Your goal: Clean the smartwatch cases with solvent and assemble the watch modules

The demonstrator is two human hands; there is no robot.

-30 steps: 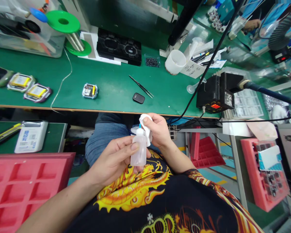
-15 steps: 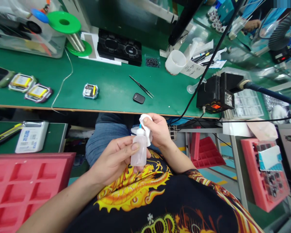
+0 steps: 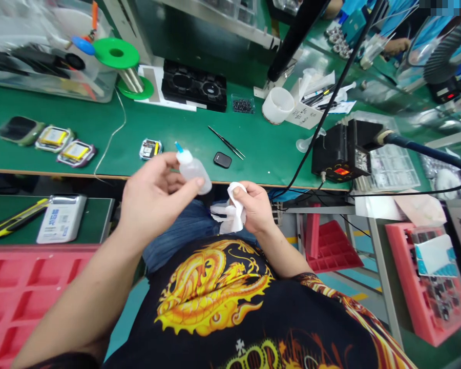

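Observation:
My left hand [image 3: 153, 192] grips a translucent squeeze bottle [image 3: 194, 173] with a blue nozzle tip, tilted over the front edge of the green bench. In my right hand [image 3: 255, 207] is a crumpled white tissue [image 3: 235, 215], pinched under the thumb with its loose end hanging down. Just beyond the bottle lies a small opened watch module [image 3: 151, 149] with a yellow part inside. Black tweezers [image 3: 226, 142] and a small black rounded cover [image 3: 222, 160] rest on the bench between and beyond my hands.
Several opened watch units [image 3: 76, 152] lie at the left, near a solder wire spool [image 3: 132, 82]. A soldering station [image 3: 341, 154] with a trailing cable stands at the right. Pink foam trays [image 3: 34, 297] flank me below bench height. A co-worker's hand [image 3: 397, 47] shows at the far right.
My left hand has lifted the bottle away from the tissue, up and to the left over the bench edge. My right hand stays nearly in place with the tissue.

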